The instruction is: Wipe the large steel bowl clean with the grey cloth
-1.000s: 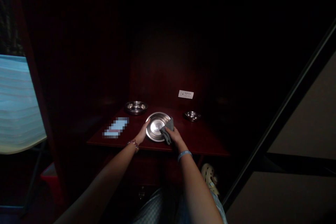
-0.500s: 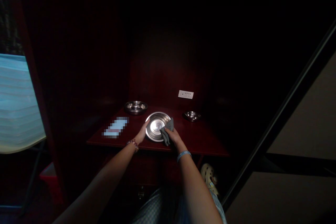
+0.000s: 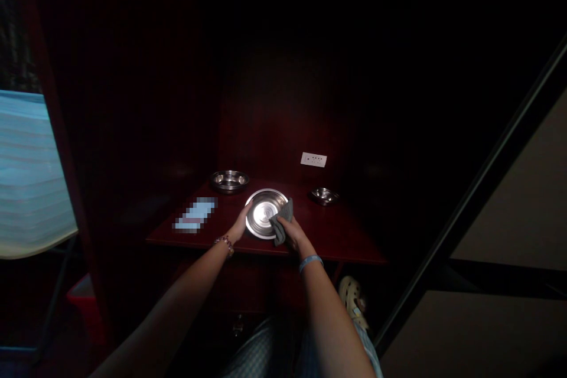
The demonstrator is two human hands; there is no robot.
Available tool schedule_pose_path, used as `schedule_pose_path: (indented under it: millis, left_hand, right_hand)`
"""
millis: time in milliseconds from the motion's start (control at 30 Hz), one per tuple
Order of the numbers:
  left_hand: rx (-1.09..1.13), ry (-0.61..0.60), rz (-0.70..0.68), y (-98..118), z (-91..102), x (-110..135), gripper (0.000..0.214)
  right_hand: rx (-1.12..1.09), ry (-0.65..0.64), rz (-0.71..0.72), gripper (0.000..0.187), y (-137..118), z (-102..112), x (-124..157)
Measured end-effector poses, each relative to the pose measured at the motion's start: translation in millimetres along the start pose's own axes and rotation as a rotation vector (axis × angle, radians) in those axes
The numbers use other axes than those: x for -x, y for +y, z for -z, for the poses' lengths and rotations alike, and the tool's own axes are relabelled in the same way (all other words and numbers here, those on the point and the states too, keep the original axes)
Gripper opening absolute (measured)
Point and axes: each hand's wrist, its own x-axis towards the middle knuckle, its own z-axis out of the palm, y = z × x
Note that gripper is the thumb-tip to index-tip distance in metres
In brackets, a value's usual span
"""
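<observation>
A shiny steel bowl [image 3: 261, 210] is tilted toward me above the front of the dark red desk [image 3: 336, 236]. My left hand [image 3: 240, 224] grips its left rim, thumb over the edge and the other fingers hidden behind. In my right hand [image 3: 292, 233] is a grey cloth [image 3: 283, 220], folded over the bowl's right rim and pressed against it. A second steel bowl [image 3: 229, 182] sits at the back left of the desk, and a smaller one [image 3: 325, 196] at the back right.
A blurred pale blue patch [image 3: 195, 214] lies on the desk's left side. On the back wall is a white socket plate [image 3: 313, 159]. Dark side panels enclose the desk. A red bin [image 3: 86, 301] and a pale blue chair [image 3: 31, 171] stand at the left.
The grey cloth's lower end has shifted slightly left at the bowl's right rim. Both hands keep their hold, and the other bowls have not moved.
</observation>
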Motion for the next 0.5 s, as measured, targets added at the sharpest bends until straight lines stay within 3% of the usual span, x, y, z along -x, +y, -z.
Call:
schedule_pose_path:
  millis: [200,500]
  left_hand:
    - [-0.017,0.033,0.007,2,-3.6,3,0.039]
    - [-0.061,0.013,-0.037,-12,12.3,-15,0.047]
  right_hand:
    - [0.084,0.103,0.059,0.046,4,1,-7]
    - [0.347,0.218,0.073,0.037,-2,3,-6]
